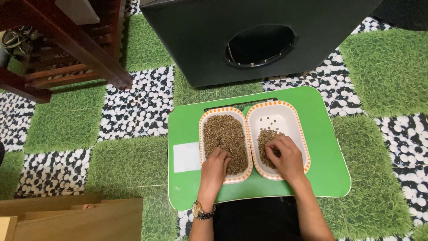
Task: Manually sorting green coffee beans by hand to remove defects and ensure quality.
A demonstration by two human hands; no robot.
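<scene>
Presently, items on green plastic lap tray (321, 178) w/ rounded corners, set on grass-and-pebble patterned floor mat (67, 125):
1. Left white oval dish w/ orange-striped rim (225, 117), nearly full of small brown-green beans (225, 131). Left hand (215, 169), wristwatch (201, 210) on wrist, fingers curled, tips pinching into beans.
2. Right matching dish (285, 111), approx. half covered by smaller bean pile (266, 136). Right hand (285, 156) rests on pile, fingers bent, loosely closed; grip contents unclear.
3. Black box w/ round hole (258, 44) behind tray.
</scene>
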